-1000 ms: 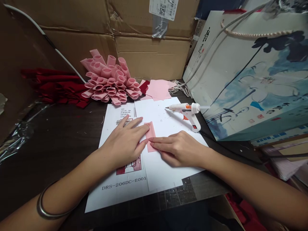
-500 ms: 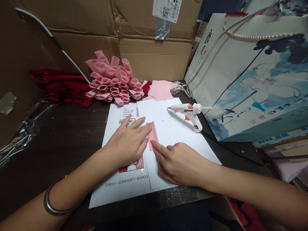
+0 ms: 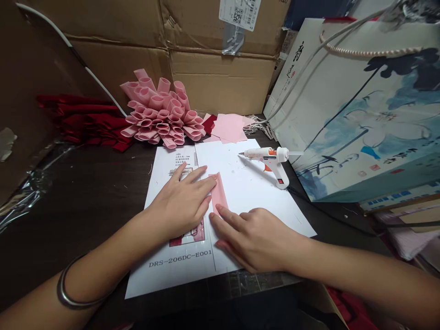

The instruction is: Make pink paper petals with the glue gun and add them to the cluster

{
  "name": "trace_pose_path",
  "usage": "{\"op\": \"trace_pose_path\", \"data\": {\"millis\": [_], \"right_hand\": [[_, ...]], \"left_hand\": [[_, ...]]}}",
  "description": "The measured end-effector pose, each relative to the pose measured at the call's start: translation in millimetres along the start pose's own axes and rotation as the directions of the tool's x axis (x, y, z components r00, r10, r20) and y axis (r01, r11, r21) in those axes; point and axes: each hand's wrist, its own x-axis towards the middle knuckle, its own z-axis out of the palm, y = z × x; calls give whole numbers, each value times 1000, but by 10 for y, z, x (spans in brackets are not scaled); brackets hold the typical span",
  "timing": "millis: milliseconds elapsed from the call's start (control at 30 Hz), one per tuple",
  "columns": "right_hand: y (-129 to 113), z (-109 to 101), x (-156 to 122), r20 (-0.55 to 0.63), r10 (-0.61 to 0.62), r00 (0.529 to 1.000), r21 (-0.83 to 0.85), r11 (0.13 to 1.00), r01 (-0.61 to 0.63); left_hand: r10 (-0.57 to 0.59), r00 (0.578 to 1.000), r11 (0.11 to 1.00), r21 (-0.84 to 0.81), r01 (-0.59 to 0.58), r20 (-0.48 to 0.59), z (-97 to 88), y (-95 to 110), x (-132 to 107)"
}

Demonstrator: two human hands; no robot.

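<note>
A narrow folded strip of pink felt-like material (image 3: 218, 192) lies on the white paper sheets (image 3: 254, 206). My left hand (image 3: 184, 197) is spread flat, its index fingertip pressing the strip's far end while the palm covers part of a printed picture (image 3: 187, 238). At the strip's near end, my right hand (image 3: 254, 233) rests with fingers stretched out, fingertips on and beside the edge. Under my left fingers, a small metal clip (image 3: 178, 172) is partly hidden. To the right of the strip, a white hot glue gun (image 3: 270, 160) lies on its side, nozzle pointing left.
Behind the paper stands a bundle of rolled pink tubes (image 3: 161, 110), with dark red pieces (image 3: 89, 121) to its left. Flat pink squares (image 3: 228, 127) and metal clips (image 3: 266, 128) lie at the back. Cardboard (image 3: 220, 82) and a large paper bag (image 3: 360, 119) border the table.
My right hand has slid slightly toward me along the strip, and its fingers have spread a little. My left hand stays on the far end.
</note>
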Motion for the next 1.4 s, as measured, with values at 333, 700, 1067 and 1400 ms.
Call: {"op": "trace_pose_path", "data": {"millis": [333,700,1067,1400], "right_hand": [[-95,-5,36,51,40,998,-32,999,-39],[-59,-31,32,58,62,996,0,998,-62],[-176,13,49,71,6,997,-145,989,5],[-149,27,86,39,-19,999,-155,988,25]], "left_hand": [[6,996,992,124,5,-88,39,14,-18],[-62,998,991,118,65,-23,55,-24,20],[-99,995,992,74,99,4,43,12,41],[-150,982,989,-30,148,-113,60,-23,131]]}}
